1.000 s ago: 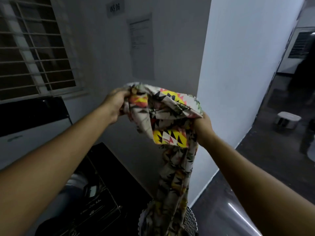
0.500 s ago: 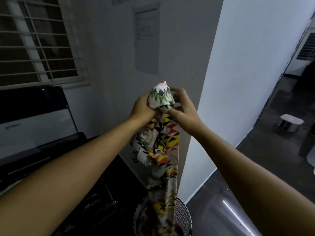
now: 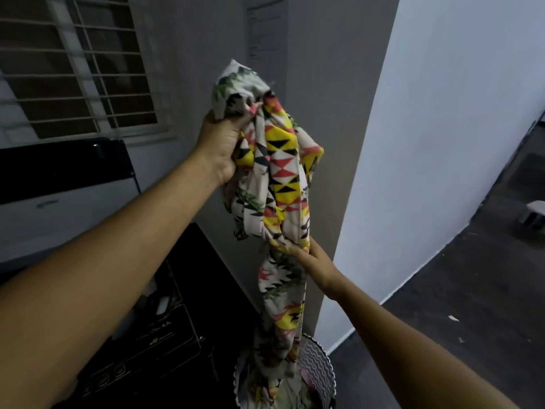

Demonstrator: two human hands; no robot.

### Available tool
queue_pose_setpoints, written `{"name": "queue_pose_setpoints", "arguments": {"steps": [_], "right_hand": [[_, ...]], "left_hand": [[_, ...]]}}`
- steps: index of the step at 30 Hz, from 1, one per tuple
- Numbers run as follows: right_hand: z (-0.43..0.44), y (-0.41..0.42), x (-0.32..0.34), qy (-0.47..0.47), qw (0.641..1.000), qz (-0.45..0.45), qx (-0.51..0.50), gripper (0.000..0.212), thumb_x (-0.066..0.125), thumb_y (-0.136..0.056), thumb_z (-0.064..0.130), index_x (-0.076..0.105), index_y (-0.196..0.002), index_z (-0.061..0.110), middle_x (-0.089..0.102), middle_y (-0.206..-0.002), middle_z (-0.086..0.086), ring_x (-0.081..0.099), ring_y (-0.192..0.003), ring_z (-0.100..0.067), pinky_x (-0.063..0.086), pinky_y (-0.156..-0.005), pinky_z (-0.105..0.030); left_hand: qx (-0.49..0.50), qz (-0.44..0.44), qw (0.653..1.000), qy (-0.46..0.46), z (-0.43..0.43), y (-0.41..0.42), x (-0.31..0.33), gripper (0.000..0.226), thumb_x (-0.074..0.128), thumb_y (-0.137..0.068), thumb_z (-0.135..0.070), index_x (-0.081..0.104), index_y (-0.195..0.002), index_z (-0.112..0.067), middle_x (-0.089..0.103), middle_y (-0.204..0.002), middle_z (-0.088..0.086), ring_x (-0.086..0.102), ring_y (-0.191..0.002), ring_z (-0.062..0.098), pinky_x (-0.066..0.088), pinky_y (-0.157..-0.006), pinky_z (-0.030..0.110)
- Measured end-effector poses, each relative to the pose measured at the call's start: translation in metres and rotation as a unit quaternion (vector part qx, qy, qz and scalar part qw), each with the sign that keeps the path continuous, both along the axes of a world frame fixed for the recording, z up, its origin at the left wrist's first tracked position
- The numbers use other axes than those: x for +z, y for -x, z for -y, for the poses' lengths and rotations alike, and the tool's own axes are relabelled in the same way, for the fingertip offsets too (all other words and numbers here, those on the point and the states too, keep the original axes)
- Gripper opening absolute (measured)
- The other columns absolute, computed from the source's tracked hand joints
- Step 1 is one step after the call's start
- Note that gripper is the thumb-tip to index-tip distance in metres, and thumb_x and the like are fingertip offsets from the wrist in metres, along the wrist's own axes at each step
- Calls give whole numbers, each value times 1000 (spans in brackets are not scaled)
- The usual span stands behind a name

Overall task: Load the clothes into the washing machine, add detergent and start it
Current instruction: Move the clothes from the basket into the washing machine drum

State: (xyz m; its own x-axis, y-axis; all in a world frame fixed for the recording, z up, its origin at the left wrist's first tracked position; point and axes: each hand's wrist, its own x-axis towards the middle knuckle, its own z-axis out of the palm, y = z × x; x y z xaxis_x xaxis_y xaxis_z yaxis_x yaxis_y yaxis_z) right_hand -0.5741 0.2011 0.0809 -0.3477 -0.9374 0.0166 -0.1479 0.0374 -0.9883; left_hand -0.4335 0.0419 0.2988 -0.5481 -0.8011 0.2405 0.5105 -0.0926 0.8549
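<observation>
**Readable text: one number, rest illegible**

I can make out only "6.5" in pale print on the black control panel (image 3: 153, 346) of the washing machine (image 3: 203, 290), near the panel's upper edge. The small characters beside it and the lines under it are blurred. The paper notice (image 3: 265, 31) on the grey wall has printed lines, too small to read. The white panel (image 3: 73, 178) behind the machine has a small greenish mark, illegible.

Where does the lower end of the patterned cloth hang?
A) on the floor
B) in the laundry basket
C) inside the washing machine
B: the patterned cloth, held high by the left hand and lower by the right hand, trails down into the laundry basket.
</observation>
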Motion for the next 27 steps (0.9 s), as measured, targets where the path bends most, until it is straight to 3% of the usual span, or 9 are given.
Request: {"name": "queue_pose_setpoints", "arguments": {"steps": [3, 5, 8, 10, 14, 18, 23, 25, 27], "right_hand": [[-4, -1, -10, -47, 989, -143, 11, 74, 76, -83, 55, 36, -145, 49, 58, -138, 22, 59, -124, -5, 49, -103, -30], [5, 1, -18, -70, 977, -202, -4, 66, 77, -78, 50, 49, -137, 44, 64, -132, 18, 62, -119, -9, 51, -103, -34], [20, 2, -19, -66, 993, -88, -49, 32, 64, -84, 31, 70, -115, 26, 74, -112, -1, 70, -105, -21, 57, -96, -49], [19, 5, -9, -46, 996, -41, -69, 19, 63, -96, 25, 69, -114, 26, 74, -110, -1, 71, -105, -22, 59, -92, -43], [9, 18, 27, 34, 991, -13, -130, 36, 69, -83, 21, 70, -119, 15, 74, -109, -2, 71, -102, -20, 61, -82, -31], [20, 18, 81, 82, 976, 88, -184, 21, 58, -98, 13, 72, -111, 8, 78, -94, -5, 75, -89, -22, 61, -68, -29], [36, -22, 133, 111, 983, 69, -132, 13, 58, -100, 10, 62, -112, 7, 68, -99, -6, 69, -93, -24, 58, -90, -40], [35, -33, 143, 105, 988, 64, -98, 10, 61, -100, 15, 61, -107, 8, 70, -101, -14, 71, -96, -29, 58, -92, -47], [32, -31, 143, 115, 990, 59, -49, 23, 57, -96, 4, 62, -118, 2, 71, -111, -22, 71, -101, -35, 58, -91, -51]], "left_hand": [[-18, -28, 999, -39, 14, -8, 10, 58, 75, -87, -22, 57, -137, 3, 61, -135, 23, 64, -118, 34, 60, -85, 43], [-41, -37, 998, -41, 14, -7, 15, 52, 69, -92, -20, 56, -138, 1, 57, -139, 25, 62, -119, 35, 59, -87, 44], [-60, -30, 998, -19, 13, -9, 16, 54, 75, -88, -21, 59, -134, 2, 61, -135, 25, 64, -118, 36, 57, -93, 48], [-21, -1, 999, 29, 15, -17, 15, 51, 79, -84, -19, 64, -129, 1, 68, -125, 20, 68, -113, 33, 58, -90, 45], [139, 154, 961, 181, 24, -42, -2, 33, 78, -86, -12, 69, -117, -17, 74, -108, -2, 72, -98, 13, 58, -82, 28], [65, 321, 912, 245, 18, -45, -34, 35, 74, -87, -5, 66, -116, -22, 70, -101, -1, 66, -82, 3, 54, -71, 20], [-159, 391, 844, 331, -4, -8, -88, 131, 92, -59, -30, 8, -159, -26, 45, -149, -2, 49, -134, 10, 42, -112, 30], [-93, 370, 866, 325, -4, 4, -100, 133, 94, -56, -33, 10, -159, -27, 47, -147, -7, 50, -132, 11, 44, -110, 32], [-14, 329, 897, 296, 2, 7, -102, 113, 92, -56, -31, 33, -152, -31, 60, -135, -9, 60, -123, 13, 50, -106, 39]]}}
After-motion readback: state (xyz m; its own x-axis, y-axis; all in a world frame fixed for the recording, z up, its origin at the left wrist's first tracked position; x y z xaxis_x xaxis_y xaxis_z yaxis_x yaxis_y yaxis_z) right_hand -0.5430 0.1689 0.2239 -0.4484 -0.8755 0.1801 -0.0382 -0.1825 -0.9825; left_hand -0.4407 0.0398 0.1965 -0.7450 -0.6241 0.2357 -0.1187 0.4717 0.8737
